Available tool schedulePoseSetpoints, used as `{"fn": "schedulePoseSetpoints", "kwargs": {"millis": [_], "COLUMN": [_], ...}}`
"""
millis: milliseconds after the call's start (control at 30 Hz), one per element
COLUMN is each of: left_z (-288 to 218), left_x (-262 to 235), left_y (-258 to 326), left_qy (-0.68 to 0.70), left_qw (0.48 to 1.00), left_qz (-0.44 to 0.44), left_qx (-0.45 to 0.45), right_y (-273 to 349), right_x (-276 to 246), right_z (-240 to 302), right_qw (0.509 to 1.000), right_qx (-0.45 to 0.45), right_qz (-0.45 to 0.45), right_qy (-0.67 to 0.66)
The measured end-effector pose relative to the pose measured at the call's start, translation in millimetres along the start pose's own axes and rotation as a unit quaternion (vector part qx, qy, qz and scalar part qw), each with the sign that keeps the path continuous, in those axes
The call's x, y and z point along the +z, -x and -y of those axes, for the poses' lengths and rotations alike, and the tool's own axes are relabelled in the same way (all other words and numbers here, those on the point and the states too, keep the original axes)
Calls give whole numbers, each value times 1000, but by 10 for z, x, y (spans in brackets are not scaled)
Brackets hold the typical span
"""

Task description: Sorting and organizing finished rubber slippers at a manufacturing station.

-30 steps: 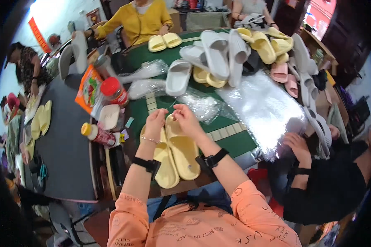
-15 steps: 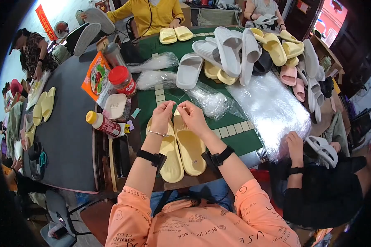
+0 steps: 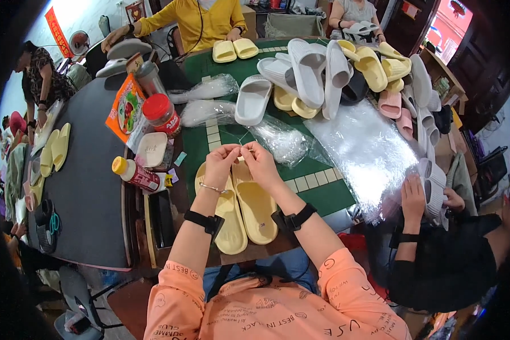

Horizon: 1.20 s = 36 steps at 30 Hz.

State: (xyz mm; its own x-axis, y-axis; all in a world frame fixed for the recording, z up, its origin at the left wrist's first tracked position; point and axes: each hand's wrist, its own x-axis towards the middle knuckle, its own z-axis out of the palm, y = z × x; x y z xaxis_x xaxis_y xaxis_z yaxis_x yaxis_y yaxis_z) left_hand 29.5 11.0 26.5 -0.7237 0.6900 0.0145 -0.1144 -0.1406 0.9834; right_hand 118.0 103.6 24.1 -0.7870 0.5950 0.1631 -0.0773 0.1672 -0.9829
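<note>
My left hand (image 3: pixel 220 167) and my right hand (image 3: pixel 262 167) meet fingertip to fingertip over the toe end of a pair of pale yellow slippers. Both pinch a thin pale strand (image 3: pixel 242 137), which rises in a small loop above the fingers; its ends are hidden. Beneath my wrists, the left slipper (image 3: pixel 230 224) and the right slipper (image 3: pixel 259 212) lie side by side, heels toward me. My hands cover part of their toe ends. Bundles of thin clear strands in plastic bags (image 3: pixel 283 139) lie just beyond my hands.
Grey, yellow and black slippers (image 3: pixel 309 71) are heaped at the far right, beside clear plastic bags (image 3: pixel 357 147). Left stand a red-lidded jar (image 3: pixel 161 113), a yellow-capped bottle (image 3: pixel 136 173) and a plastic tub (image 3: pixel 152 148). A co-worker's hand (image 3: pixel 412 195) is at my right.
My hands have drawn closer, fingertips now touching. The co-worker at right has turned the light slippers upright. At the far left, the person in yellow has lowered the grey slippers to the table.
</note>
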Motion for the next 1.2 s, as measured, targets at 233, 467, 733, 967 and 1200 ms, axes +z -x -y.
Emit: {"fn": "schedulePoseSetpoints", "kwargs": {"millis": [233, 467, 733, 967, 1200], "left_z": [68, 1, 40, 40, 36], "left_x": [-26, 6, -35, -52, -22], "left_y": [10, 33, -7, 1, 6], "left_qy": [17, -7, 110, 83, 72], "left_qw": [999, 1000, 993, 996, 997], "left_qz": [24, 7, -24, -11, -9], "left_qx": [15, -12, -35, -29, -29], "right_y": [-16, -38, -15, -10, -24], "right_x": [24, 20, 8, 22, 4], "right_z": [-33, -48, -8, -15, -72], "right_qw": [999, 998, 998, 998, 999], "right_qx": [-21, -29, -35, -41, -31], "right_qz": [-20, -13, -16, -17, -11], "right_qy": [-29, -55, 51, 43, 26]}}
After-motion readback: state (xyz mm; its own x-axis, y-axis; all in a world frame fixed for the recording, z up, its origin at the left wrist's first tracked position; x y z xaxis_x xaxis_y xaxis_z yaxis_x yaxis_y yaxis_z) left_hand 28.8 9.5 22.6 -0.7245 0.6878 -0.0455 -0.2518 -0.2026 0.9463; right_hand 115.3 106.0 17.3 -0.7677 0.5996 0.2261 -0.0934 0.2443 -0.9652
